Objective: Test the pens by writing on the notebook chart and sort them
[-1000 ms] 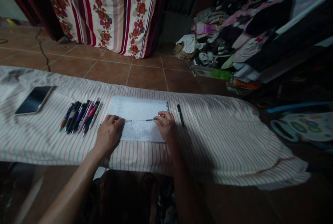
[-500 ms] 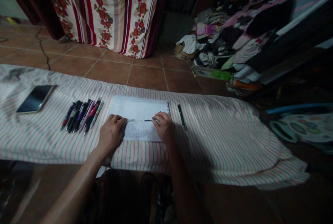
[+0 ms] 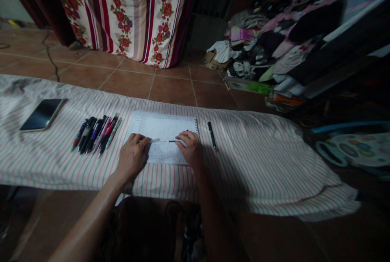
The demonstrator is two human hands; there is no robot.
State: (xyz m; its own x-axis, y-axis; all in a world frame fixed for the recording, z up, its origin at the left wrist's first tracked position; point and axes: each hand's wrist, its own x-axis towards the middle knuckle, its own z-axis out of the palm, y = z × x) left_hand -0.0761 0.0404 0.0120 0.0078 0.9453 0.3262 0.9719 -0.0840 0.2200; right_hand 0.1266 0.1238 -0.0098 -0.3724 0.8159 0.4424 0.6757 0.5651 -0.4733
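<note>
My left hand (image 3: 133,152) is closed, thumb and fingers pinching a clear pen barrel (image 3: 154,139) over the left part of a spiral notebook. From the other side my right hand (image 3: 189,145) pinches the dark end of a thin pale pen refill (image 3: 174,141). Barrel and refill lie in one line between the hands; how far one reaches inside the other is too small to tell. Beneath them the open notebook (image 3: 166,124) shows handwriting, its coil at the right. A black pen (image 3: 212,136) lies just right of the notebook, apart from my right hand.
Left of the notebook several pens (image 3: 95,135) lie side by side, with a phone (image 3: 42,115) farther left. All rest on a striped cloth (image 3: 258,160). Beyond are a tiled floor, a flowered curtain (image 3: 122,14) and a heap of clothes (image 3: 274,38).
My right hand has shifted slightly left and my left hand slightly right, so the gap between them is a little smaller. Both keep their pinch.
</note>
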